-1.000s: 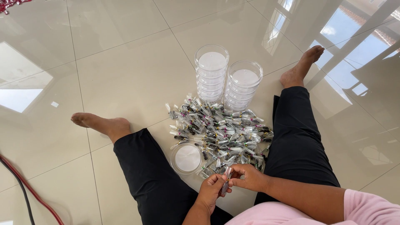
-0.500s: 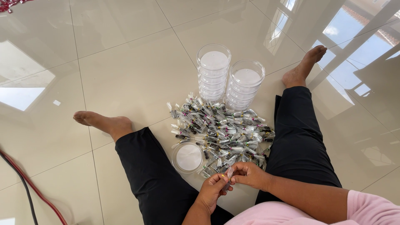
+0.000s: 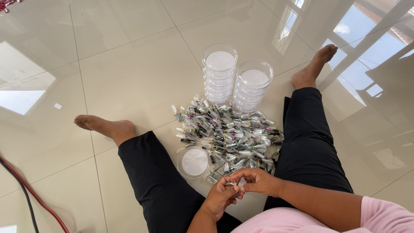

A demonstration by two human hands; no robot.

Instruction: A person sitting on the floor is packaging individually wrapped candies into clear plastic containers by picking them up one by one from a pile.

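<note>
Low in the frame, just right of centre, the left hand [image 3: 222, 196] and the right hand [image 3: 255, 180] meet, fingers of both pinched shut on one small clear packet [image 3: 240, 183] held between them above the floor; what the packet contains is too small to tell. Directly above the hands lies the heap of packets [image 3: 228, 133], many small clear wrapped pieces with dark contents and coloured ties, spread loose on the glossy floor tiles [image 3: 129, 64] between the person's legs; an open shallow round container [image 3: 195, 162] sits at the heap's lower left edge, just beside the left thigh.

Toward the upper centre stand two stacks of clear round containers [image 3: 236, 80], touching the heap's far edge; a knee shifting or a reach over the pile could likely topple them. The packet in hand looks slippery; a loose pinch could drop it back into the heap, lost among its twins. A red cable [image 3: 30, 194] runs along the lower left, well apart.
</note>
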